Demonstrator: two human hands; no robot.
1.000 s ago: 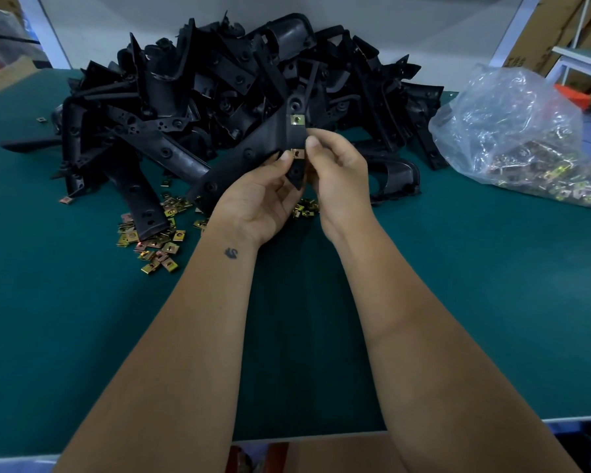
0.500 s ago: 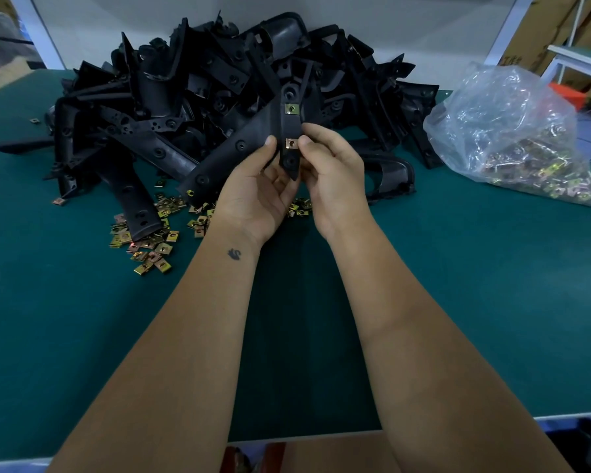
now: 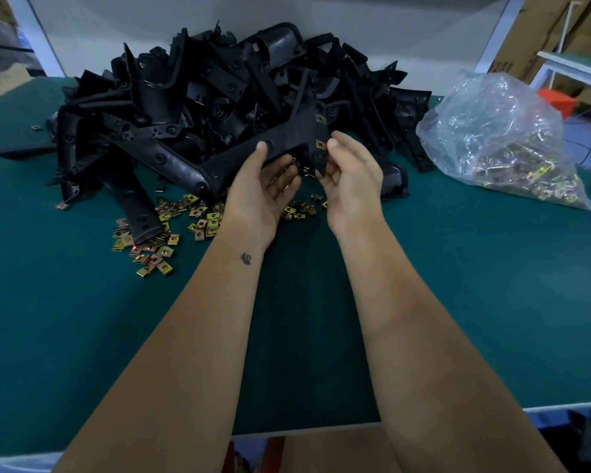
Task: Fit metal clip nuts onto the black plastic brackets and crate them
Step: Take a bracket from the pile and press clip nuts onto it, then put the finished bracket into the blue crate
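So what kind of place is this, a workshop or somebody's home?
Most likely a factory assembly bench: a big heap of black plastic brackets, loose metal clip nuts scattered on a green work table, and a clear bag of clip nuts.

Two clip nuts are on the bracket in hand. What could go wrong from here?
1. The left hand holds the bracket only by thumb and fingertips, and the right hand pinches its lower tab; it may slip.
2. The lower clip nut sits right at the right thumb; a nudge might unseat it.
3. Loose clip nuts lie under the bracket pile; shifting brackets could scatter them.
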